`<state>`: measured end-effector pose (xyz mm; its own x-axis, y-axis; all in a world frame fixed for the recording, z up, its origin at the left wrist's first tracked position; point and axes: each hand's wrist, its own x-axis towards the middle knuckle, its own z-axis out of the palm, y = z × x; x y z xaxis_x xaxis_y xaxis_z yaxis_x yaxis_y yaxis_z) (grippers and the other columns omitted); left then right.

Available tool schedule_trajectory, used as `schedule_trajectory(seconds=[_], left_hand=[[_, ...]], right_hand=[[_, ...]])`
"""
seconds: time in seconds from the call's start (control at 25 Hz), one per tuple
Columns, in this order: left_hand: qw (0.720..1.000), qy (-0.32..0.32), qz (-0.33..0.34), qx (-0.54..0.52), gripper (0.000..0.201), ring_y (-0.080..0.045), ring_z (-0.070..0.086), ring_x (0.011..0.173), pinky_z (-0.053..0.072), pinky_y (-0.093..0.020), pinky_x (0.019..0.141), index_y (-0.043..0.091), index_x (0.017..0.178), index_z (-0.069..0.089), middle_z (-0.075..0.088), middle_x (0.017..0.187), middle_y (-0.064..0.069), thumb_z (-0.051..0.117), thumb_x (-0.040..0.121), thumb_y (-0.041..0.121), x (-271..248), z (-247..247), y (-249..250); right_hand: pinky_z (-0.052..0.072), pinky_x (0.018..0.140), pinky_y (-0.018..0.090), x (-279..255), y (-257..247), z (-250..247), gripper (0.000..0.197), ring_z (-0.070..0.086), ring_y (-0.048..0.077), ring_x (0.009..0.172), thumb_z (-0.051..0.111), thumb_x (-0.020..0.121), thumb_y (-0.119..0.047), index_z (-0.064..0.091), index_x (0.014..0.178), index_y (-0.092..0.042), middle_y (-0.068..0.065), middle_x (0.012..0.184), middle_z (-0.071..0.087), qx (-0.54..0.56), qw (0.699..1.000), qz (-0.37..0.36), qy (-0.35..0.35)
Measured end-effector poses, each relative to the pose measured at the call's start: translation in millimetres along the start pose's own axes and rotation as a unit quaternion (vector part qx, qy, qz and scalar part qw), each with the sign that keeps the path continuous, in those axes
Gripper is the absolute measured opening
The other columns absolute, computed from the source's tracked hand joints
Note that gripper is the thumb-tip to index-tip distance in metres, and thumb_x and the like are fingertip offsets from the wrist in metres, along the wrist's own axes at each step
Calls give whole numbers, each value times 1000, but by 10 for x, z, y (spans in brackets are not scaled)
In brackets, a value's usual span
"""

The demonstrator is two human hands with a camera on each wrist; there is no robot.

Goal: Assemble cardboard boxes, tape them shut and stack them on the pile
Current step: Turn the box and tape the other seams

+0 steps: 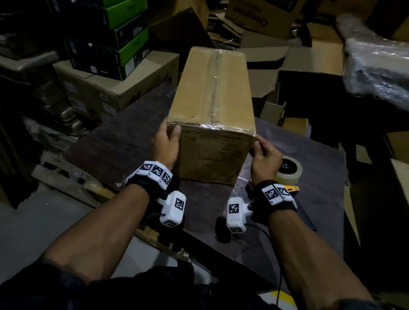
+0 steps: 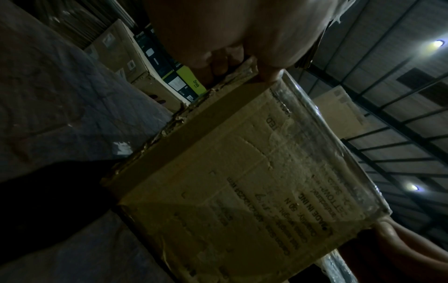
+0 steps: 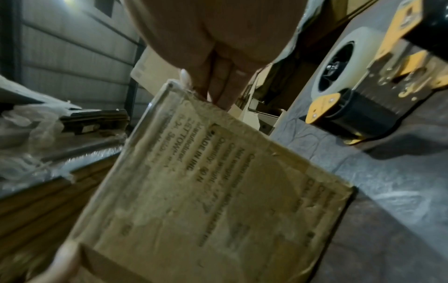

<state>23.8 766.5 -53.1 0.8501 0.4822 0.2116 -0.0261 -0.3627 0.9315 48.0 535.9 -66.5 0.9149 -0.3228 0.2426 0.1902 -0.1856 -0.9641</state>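
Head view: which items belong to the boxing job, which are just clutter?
In use:
- taped brown cardboard box, gripped by left hand and right hand
- clear tape roll in yellow-and-black dispenser
- dark worktable

Clutter:
- green-and-black boxes
- plastic-wrapped bundle

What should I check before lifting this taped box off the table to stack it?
1. Top seam taped: ok, clear tape runs along the cardboard box top and over its near edge.
2. Left hand grip: ok, thumb on the near face, fingers round the left corner.
3. Right hand grip: ok, fingers at the upper right corner.
4. Bottom seam taped: cannot tell, hidden against the table.
5. Tape dispenser clear of the box: ok, beside the right wrist, apart from it.
6. Stacking spot free: cannot tell; the pile cannot be identified in the clutter behind.
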Motion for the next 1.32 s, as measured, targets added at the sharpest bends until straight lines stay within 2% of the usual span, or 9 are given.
schedule_trajectory(seconds=[0.16,0.28,0.48,0.76,0.88,0.96,1.12,1.2,1.32], left_hand=[[1000,4,-19,-9,42,-27,52,122,40,-33,103,13,138,50,59,131,-10,52,98,23,-46,8,39],[1000,4,-24,-10,42,-26,52,122,40,-33,103,13,138,50,59,130,-10,52,98,24,-36,-6,45],[999,3,-32,7,43,-27,52,123,40,-36,104,12,138,50,58,132,-10,51,98,26,-27,-11,38],[999,1,-40,-9,37,-25,55,116,44,-36,101,13,135,54,61,127,-10,48,99,22,-17,-17,43],[999,-14,-32,-22,35,-29,57,114,45,-34,97,5,128,59,63,123,-14,40,102,18,32,-90,36],[994,-29,-80,-69,40,-29,58,113,45,-33,96,3,122,61,63,121,-15,35,104,26,64,-148,94],[989,-71,-124,-39,48,-31,56,115,45,-35,97,0,125,60,60,125,-20,33,105,35,89,-149,243],[990,-53,-132,-21,45,-34,57,110,44,-33,89,-2,118,62,62,119,-23,38,103,32,63,-169,268],[986,19,-165,-6,36,-32,57,93,36,-31,72,3,88,63,62,98,-20,41,100,30,-65,-272,307]], right_hand=[[59,87,32,73,4,0,18,69,24,92,57,96,4,72,107,5,13,98,71,46,998,33,-1],[58,80,30,98,4,19,13,67,23,87,62,95,0,71,103,5,14,93,70,57,997,54,6],[58,85,45,121,1,68,10,65,24,83,60,95,-1,70,95,1,14,86,69,90,992,90,-4],[56,89,33,15,21,39,14,66,25,100,58,98,-3,68,108,-2,16,105,70,123,987,99,-22],[55,82,33,62,-61,11,14,64,23,88,54,101,-3,68,99,-3,14,92,68,131,983,128,-11],[48,73,32,136,-152,-28,24,57,19,76,48,105,-14,63,88,-9,10,84,61,162,975,149,-40],[49,80,35,168,-239,27,28,62,19,91,48,105,-28,70,99,-13,6,98,68,2,993,45,-112],[51,83,38,89,-251,41,28,64,20,96,50,104,-26,72,108,-9,4,101,70,-56,993,7,-100],[54,91,45,-91,-269,50,23,66,24,101,55,98,-27,71,106,-14,3,104,71,-40,995,32,-84]])
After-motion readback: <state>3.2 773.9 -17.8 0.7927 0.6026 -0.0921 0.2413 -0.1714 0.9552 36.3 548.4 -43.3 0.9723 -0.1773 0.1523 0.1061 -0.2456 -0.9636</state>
